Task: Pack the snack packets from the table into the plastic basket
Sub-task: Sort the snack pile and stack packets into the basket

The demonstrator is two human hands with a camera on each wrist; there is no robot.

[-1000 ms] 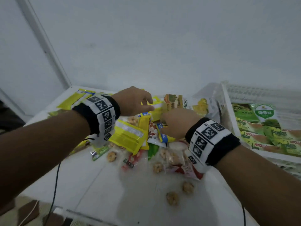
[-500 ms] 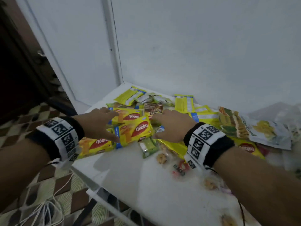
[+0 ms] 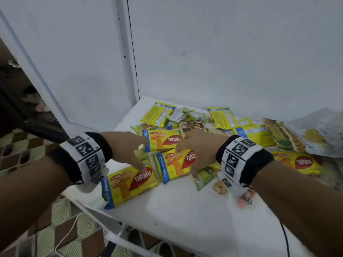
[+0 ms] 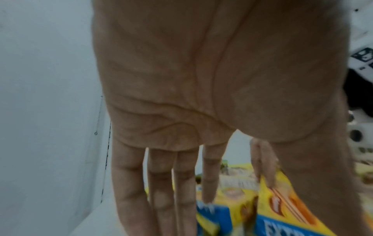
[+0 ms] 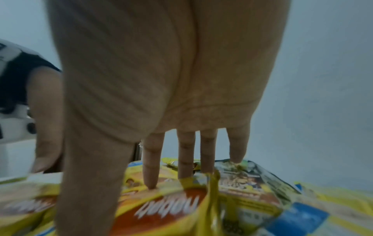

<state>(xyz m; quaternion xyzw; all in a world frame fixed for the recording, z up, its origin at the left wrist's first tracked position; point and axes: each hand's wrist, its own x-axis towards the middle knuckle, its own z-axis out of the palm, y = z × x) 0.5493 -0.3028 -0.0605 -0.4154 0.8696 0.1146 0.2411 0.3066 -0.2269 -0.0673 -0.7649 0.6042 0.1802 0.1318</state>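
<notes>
— Yellow foil wafer packets (image 3: 172,140) lie heaped mid-frame on the white table (image 3: 185,216), with one more packet (image 3: 130,182) at the lower left by the table's edge. How do they look to handle?

— Light and crinkly, I judge: thin film round a stiff, brittle block. Slippery on the faces, so pressing down flat will slide them rather than lift them.

— And the hands?

— The left hand (image 3: 128,145) sits centre-left with its fingers (image 4: 159,183) straight and slightly spread, tips down on a blue packet end; it clasps nothing. The right hand (image 3: 196,147) lies flat on the middle packet (image 3: 178,164), fingers (image 5: 151,167) straight and parted, tips pressing the wrapper. Nothing is pinched there either.

— Where would you take hold?

— Across the short sides, thumb under one long edge and fingers over the other, or both palms squeezing a stack together. Squeeze gently; the wafers probably crack.

— The basket?

— Not in any view, so I cannot tell where it stands.
</notes>
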